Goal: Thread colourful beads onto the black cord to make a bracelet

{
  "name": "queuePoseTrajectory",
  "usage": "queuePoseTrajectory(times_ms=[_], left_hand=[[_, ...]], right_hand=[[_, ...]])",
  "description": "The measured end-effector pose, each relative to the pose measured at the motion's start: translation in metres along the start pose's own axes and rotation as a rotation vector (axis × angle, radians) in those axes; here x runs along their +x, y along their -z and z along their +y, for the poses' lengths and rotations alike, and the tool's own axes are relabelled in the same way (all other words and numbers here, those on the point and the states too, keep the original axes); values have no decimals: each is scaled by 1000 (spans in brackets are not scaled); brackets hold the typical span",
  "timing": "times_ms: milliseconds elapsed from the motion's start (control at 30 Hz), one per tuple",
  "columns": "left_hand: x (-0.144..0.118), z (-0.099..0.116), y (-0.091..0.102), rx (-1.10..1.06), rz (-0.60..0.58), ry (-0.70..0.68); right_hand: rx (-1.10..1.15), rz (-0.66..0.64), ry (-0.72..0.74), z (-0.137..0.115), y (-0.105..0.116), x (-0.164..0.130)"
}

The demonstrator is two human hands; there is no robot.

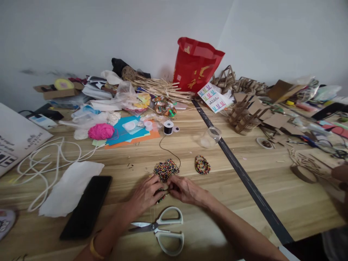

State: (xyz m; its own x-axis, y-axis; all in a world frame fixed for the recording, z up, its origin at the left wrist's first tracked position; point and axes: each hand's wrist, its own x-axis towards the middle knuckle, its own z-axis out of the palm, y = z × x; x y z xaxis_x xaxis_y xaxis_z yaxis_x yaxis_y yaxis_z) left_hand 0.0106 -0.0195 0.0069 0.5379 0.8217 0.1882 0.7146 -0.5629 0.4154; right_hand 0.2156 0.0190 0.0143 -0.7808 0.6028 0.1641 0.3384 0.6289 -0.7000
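A single head-worn view looks forward and down across a wooden table [206,203] from its near edge, facing a pale wall [81,32] behind it. The left hand [145,194] and right hand [186,189] sit low and central, close to the lens; clutter along the far edge lies well off. The wide lens bows the frame's edges. No second view shares the scene.

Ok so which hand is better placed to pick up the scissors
Probably the right hand. The scissors lie just below both hands with the handle loops toward the right and the blades pointing left. The left hand sits nearer the blades.
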Motion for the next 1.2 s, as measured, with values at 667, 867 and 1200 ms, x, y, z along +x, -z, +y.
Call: queuePoseTrajectory(times_ms=[667, 867, 1200], left_hand=[[1, 1, -11, 57, 83, 57], [1, 1, -11, 80, 46, 59], [-2, -1, -14, 76, 28, 73]], right_hand=[[-188, -27, -254, 3, 18, -1], [-250, 27, -266, 1, 3, 2], [-442, 59, -278, -5, -18, 19]])
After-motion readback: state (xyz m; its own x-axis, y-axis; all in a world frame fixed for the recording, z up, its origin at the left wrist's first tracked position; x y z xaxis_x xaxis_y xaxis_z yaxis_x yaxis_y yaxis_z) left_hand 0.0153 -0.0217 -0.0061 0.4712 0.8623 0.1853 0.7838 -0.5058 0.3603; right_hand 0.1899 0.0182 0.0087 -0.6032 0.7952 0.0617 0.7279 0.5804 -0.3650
